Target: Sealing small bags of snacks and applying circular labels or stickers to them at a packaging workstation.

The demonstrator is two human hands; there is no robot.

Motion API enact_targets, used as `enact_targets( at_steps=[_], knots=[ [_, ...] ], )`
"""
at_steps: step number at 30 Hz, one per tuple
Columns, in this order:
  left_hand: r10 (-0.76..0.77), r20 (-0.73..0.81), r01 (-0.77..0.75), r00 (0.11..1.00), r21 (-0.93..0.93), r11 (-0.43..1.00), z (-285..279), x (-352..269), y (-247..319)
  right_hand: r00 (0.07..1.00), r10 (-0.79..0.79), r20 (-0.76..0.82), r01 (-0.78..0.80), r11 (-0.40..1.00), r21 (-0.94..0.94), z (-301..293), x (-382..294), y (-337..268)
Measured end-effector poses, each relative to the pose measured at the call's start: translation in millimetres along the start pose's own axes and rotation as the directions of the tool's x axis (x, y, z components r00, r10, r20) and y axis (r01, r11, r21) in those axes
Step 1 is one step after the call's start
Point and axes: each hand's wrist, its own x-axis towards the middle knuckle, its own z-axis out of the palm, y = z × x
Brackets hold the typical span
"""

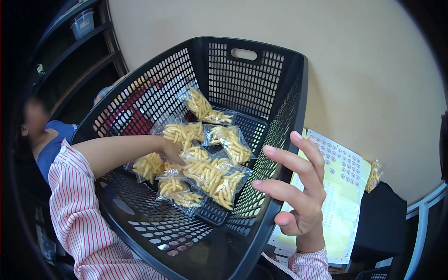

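Note:
A black perforated plastic basket (245, 245) stands before me, tilted in the view. On its bottom lie several clear plastic bags of pale yellow finger-shaped snacks (210, 175). My left hand (173, 152) reaches over the left rim, down among the bags; its fingertips are against a bag at the middle, but whether they grip it is unclear. My right hand (297, 189) is raised over the right rim with fingers spread and curved, holding nothing. Beneath it, outside the basket, lie sheets with rows of round stickers (344, 157) on yellowish backing.
One more snack bag (375, 176) lies beyond the sheets, by a black surface (379, 217). A beige wall (350, 70) rises behind. At the left are dark shelves with a clear plastic tub (83, 24) and, close to the basket, another person in blue (52, 150).

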Motion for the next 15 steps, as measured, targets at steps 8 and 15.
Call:
enact_targets(
  at_steps=[8,15],
  knots=[
    [0.243,-0.032,-0.244,0.97,-0.226,0.943,-19,10,0,1.0,-0.009,0.028,0.008,0.999,0.039,-4,-5,8],
    [0.492,-0.534,-0.388,0.688,0.302,0.871,-96,-74,73,0.919,0.2,-0.34,-0.098,0.951,0.294,-41,-34,12]
  ],
)
